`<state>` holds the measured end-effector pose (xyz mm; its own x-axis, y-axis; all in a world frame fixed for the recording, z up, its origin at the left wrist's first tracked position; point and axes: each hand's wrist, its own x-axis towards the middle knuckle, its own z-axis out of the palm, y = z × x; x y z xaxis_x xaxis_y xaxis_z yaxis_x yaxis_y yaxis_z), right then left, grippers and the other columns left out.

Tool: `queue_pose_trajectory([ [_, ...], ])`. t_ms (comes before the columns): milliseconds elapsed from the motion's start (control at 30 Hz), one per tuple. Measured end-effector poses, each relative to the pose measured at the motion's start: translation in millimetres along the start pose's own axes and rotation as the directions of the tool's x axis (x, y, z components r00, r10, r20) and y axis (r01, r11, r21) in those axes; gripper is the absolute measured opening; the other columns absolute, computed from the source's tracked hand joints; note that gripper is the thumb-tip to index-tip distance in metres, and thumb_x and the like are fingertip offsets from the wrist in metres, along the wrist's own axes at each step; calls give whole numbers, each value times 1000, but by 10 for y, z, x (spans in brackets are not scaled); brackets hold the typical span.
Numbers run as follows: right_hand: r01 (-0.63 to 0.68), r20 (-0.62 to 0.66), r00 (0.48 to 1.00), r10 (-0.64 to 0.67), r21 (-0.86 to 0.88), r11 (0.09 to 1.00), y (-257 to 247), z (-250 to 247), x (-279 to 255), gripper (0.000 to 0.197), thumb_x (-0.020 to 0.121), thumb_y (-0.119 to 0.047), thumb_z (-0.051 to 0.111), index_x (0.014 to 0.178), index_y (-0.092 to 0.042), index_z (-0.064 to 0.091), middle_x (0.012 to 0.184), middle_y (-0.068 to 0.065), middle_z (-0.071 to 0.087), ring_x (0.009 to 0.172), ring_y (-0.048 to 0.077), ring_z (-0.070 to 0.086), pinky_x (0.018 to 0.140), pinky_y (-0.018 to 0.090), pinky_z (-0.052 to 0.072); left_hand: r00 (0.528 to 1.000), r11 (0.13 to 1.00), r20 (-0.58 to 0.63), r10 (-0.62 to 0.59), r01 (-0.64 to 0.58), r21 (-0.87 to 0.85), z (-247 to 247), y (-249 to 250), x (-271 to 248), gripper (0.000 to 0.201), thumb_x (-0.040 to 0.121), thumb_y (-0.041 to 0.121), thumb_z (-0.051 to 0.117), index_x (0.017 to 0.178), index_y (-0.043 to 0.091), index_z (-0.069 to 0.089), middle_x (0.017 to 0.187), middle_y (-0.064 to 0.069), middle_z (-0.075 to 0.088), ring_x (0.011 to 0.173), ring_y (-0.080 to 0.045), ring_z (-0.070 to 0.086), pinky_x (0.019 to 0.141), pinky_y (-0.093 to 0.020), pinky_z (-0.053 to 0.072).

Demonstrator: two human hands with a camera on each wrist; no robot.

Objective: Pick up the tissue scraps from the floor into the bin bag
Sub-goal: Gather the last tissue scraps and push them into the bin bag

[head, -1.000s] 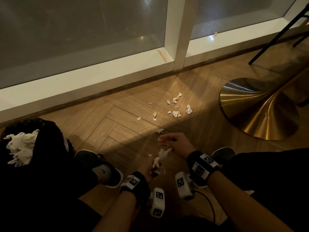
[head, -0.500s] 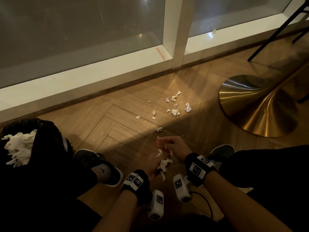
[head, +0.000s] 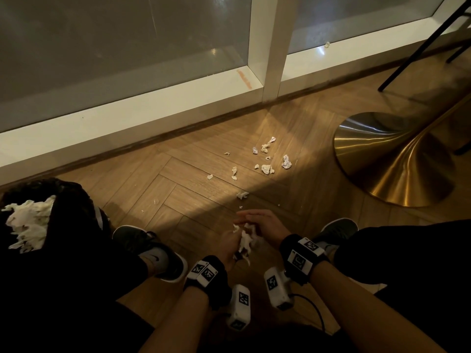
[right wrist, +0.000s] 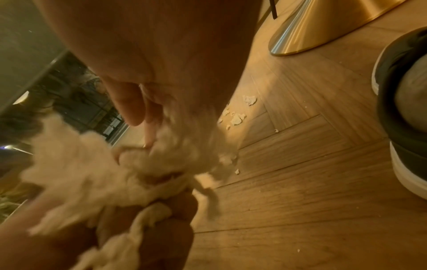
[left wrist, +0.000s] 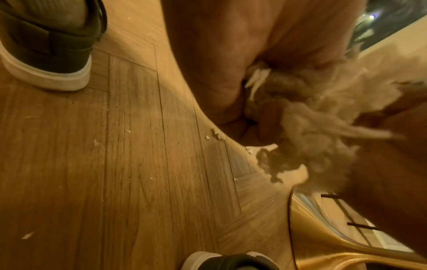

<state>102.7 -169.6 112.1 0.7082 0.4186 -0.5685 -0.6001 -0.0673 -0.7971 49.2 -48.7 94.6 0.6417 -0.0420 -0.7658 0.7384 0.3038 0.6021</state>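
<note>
My two hands meet low between my knees, just above the floor (head: 158,189). My left hand (head: 230,247) has its fingers curled around a wad (head: 245,242) of white tissue. My right hand (head: 265,226) reaches in from the right and its fingers (right wrist: 148,117) touch the same wad; in the right wrist view the tissue is blurred, so I cannot tell if this hand pinches it or only presses it. My shoes (head: 153,253) stand on both sides of the hands.

To my left, beside my left shoe, the black bag (head: 63,207) stands open, with a heap of white tissue (head: 28,222) in its mouth.

A little beyond my hands one scrap (head: 242,195) lies on the wooden floor, with a few crumbs around it. Farther away, the other scraps (head: 266,168) lie scattered in a patch of light, near the gold base (head: 390,159) on the right. Behind them is the white frame (head: 142,108) with dark glass. Black legs (head: 418,47) stand at the far right.
</note>
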Motion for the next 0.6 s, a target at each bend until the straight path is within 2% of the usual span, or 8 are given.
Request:
queue_pose_trajectory([
  [100, 12, 15, 1000, -11, -133, 991, -37, -4, -5, 36, 88, 6, 43, 111, -8, 66, 114, 11, 67, 113, 27, 60, 101, 39, 46, 994, 975, -49, -98, 86, -206, -124, -26, 122, 39, 96, 28, 43, 118, 2, 61, 115, -21, 64, 99, -32, 64, 77, -39, 54],
  [200, 63, 80, 996, -40, -322, 944, -84, 60, -60, 45, 82, 12, 49, 119, -8, 63, 120, 7, 62, 114, 21, 57, 99, 34, 47, 995, 946, -46, -94, 75, -315, -143, 42, 75, 34, 97, 24, 38, 114, 6, 61, 110, -18, 63, 92, -26, 63, 75, -34, 51],
  [267, 129, 147, 987, -69, -456, 881, -87, 99, -91, 50, 80, 8, 61, 126, -10, 59, 122, 6, 61, 112, 16, 57, 98, 31, 47, 995, 923, -57, -81, 53, -382, -165, 53, 77, 37, 98, 26, 36, 118, 4, 59, 115, -21, 61, 97, -28, 61, 78, -34, 49],
  [333, 181, 186, 978, -92, -550, 815, -73, 121, -103, 54, 77, -1, 71, 128, -14, 58, 123, 4, 62, 112, 14, 58, 101, 33, 46, 992, 912, -75, -98, 60, -406, -192, 73, 79, 38, 98, 26, 35, 119, 3, 58, 120, -23, 59, 105, -31, 59, 84, -36, 50],
  [400, 251, 215, 966, -144, -642, 725, -46, 149, -119, 53, 78, -9, 74, 128, -15, 58, 129, 4, 60, 117, 14, 56, 104, 35, 44, 995, 895, -51, -81, 51, -443, -198, 81, 97, 35, 99, 23, 33, 106, 2, 60, 111, -24, 61, 97, -31, 61, 81, -36, 50],
  [467, 324, 253, 946, -202, -716, 619, -20, 198, -145, 49, 80, -11, 72, 127, -12, 59, 139, 4, 52, 126, 14, 49, 108, 32, 38, 997, 880, -48, -65, 35, -474, -194, 61, 113, 33, 98, 22, 33, 90, 6, 61, 93, -18, 63, 84, -27, 61, 73, -34, 49],
  [533, 379, 293, 926, -240, -725, 575, -17, 239, -172, 42, 83, -9, 69, 124, -8, 61, 144, 4, 45, 133, 13, 41, 108, 21, 32, 995, 853, -47, -84, 47, -520, -185, 38, 102, 31, 97, 24, 34, 88, 10, 60, 88, -13, 62, 82, -25, 59, 72, -34, 46],
  [600, 425, 321, 905, -281, -723, 545, -27, 250, -186, 31, 85, -8, 66, 116, -7, 66, 145, 5, 44, 134, 12, 39, 106, 18, 30, 994, 837, -33, -100, 66, -543, -190, 32, 122, 31, 97, 26, 34, 90, 10, 60, 89, -13, 64, 85, -27, 59, 74, -36, 47],
])
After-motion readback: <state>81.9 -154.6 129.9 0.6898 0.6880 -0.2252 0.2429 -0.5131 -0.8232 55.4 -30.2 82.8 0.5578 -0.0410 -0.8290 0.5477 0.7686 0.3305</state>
